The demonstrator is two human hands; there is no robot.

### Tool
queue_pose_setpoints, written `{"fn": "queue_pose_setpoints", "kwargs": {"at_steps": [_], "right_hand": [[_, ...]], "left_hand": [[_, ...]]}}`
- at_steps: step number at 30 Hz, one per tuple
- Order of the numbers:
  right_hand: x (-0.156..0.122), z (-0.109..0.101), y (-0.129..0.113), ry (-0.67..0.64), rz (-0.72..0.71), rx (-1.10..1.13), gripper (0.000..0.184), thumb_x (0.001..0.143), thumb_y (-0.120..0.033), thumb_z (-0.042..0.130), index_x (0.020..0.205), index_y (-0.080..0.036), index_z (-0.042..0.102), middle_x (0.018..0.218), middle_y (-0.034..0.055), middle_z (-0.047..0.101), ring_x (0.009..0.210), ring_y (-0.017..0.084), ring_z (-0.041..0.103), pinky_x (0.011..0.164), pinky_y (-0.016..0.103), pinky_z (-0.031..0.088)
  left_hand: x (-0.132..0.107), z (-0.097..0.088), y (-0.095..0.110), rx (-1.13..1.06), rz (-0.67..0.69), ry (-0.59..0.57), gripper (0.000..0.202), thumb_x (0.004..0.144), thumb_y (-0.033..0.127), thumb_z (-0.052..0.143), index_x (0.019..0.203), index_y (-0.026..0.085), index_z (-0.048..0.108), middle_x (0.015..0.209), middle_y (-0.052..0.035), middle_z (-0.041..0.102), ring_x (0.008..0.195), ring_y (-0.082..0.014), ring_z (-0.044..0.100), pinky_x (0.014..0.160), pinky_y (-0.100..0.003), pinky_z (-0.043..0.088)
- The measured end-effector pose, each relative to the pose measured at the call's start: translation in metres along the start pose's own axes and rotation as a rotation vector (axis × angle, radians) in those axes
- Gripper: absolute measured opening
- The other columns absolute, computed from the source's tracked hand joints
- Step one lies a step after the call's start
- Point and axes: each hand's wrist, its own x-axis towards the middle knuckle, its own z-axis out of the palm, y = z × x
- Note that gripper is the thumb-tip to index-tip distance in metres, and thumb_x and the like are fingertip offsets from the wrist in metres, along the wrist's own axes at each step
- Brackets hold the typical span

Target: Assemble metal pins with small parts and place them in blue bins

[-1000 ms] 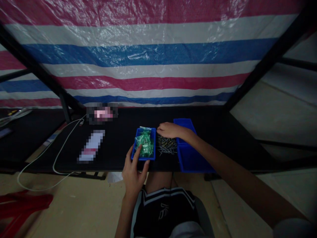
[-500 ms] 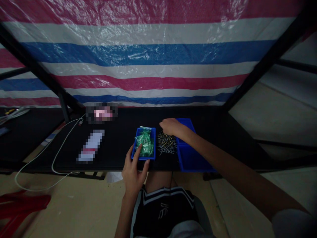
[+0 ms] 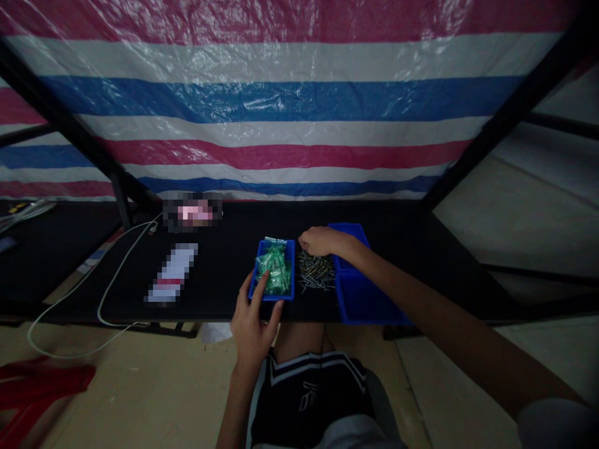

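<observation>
Fingers (image 3: 257, 298) on tray (image 3: 292, 265), long axis forward

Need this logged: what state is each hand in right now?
Left hand: open, fingers spread on the blue tray of green packets.
Right hand: fingers curled by the metal pieces; whether it holds anything cannot be told.

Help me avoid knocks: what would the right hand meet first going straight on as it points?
The right hand would likely meet the blue tray of green packets; hand height is unclear.
</observation>
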Motion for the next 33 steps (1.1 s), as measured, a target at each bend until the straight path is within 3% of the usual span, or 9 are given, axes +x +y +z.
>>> {"fn": "queue_pose_setpoints", "kwargs": {"at_steps": [7, 12, 16, 19, 21, 24, 27, 33], "right_hand": [[0.003, 0.004, 0.005, 0.013, -0.01, 0.048, 0.03, 0.088, -0.005, 0.057, 0.1, -0.017, 0.082, 0.104, 0.0104, 0.081, 0.089, 0.02, 0.072, 0.071, 0.028, 0.045], [-0.002, -0.002, 0.01, 0.109, 0.02, 0.074, 0.032, 0.092, -0.008, 0.054, 0.106, -0.019, 0.08, 0.105, 0.0093, 0.08, 0.09, 0.019, 0.072, 0.073, 0.028, 0.045], [-0.026, -0.016, 0.013, 0.262, 0.099, 0.051, 0.028, 0.099, -0.019, 0.05, 0.11, -0.021, 0.076, 0.113, 0.0095, 0.078, 0.098, 0.022, 0.071, 0.077, 0.029, 0.046], [-0.055, -0.019, 0.017, 0.408, 0.22, -0.004, 0.035, 0.105, -0.025, 0.04, 0.119, -0.014, 0.071, 0.122, 0.0172, 0.073, 0.105, 0.027, 0.07, 0.08, 0.034, 0.048], [-0.074, -0.012, 0.021, 0.444, 0.335, -0.072, 0.037, 0.106, -0.028, 0.038, 0.117, -0.012, 0.07, 0.118, 0.0195, 0.073, 0.102, 0.029, 0.072, 0.08, 0.035, 0.048], [-0.095, 0.009, 0.026, 0.322, 0.408, -0.105, 0.038, 0.107, -0.033, 0.04, 0.103, -0.015, 0.073, 0.105, 0.0169, 0.077, 0.094, 0.028, 0.075, 0.077, 0.035, 0.048], [-0.103, 0.034, 0.026, 0.251, 0.33, 0.002, 0.036, 0.107, -0.032, 0.041, 0.099, -0.019, 0.074, 0.102, 0.0122, 0.079, 0.093, 0.025, 0.075, 0.075, 0.032, 0.047], [-0.104, 0.062, 0.022, 0.387, 0.235, 0.179, 0.033, 0.107, -0.027, 0.044, 0.095, -0.02, 0.073, 0.102, 0.0094, 0.079, 0.093, 0.022, 0.074, 0.074, 0.031, 0.043]], "left_hand": [[0.001, 0.0, 0.0, 0.01, -0.003, 0.0, 0.058, 0.101, 0.041, 0.064, 0.156, 0.031, 0.052, 0.157, -0.0135, 0.05, 0.138, -0.0342, 0.059, 0.104, -0.045, 0.056], [0.0, 0.0, 0.0, 0.01, -0.008, -0.004, 0.058, 0.1, 0.04, 0.064, 0.156, 0.031, 0.052, 0.157, -0.0135, 0.051, 0.137, -0.0342, 0.06, 0.104, -0.045, 0.057], [0.0, 0.0, -0.002, 0.004, 0.012, 0.008, 0.058, 0.1, 0.04, 0.065, 0.156, 0.03, 0.052, 0.158, -0.0138, 0.05, 0.138, -0.0343, 0.059, 0.105, -0.046, 0.056], [0.0, 0.0, -0.002, 0.003, 0.01, 0.002, 0.058, 0.101, 0.04, 0.065, 0.156, 0.03, 0.052, 0.158, -0.0138, 0.05, 0.139, -0.0342, 0.059, 0.106, -0.047, 0.056], [0.0, 0.0, -0.001, 0.005, 0.004, -0.002, 0.058, 0.101, 0.04, 0.065, 0.156, 0.03, 0.052, 0.158, -0.0137, 0.05, 0.138, -0.034, 0.059, 0.106, -0.046, 0.055], [0.001, 0.0, 0.001, 0.008, 0.0, 0.006, 0.057, 0.101, 0.041, 0.065, 0.156, 0.03, 0.052, 0.157, -0.0135, 0.051, 0.138, -0.0342, 0.059, 0.107, -0.046, 0.055], [0.001, 0.0, 0.001, 0.005, -0.006, 0.007, 0.057, 0.101, 0.041, 0.064, 0.156, 0.03, 0.052, 0.157, -0.0133, 0.051, 0.138, -0.0342, 0.059, 0.106, -0.046, 0.055], [0.0, 0.001, -0.004, 0.027, 0.008, -0.011, 0.059, 0.1, 0.04, 0.065, 0.157, 0.032, 0.05, 0.158, -0.0128, 0.05, 0.138, -0.0343, 0.059, 0.103, -0.046, 0.057]]}}
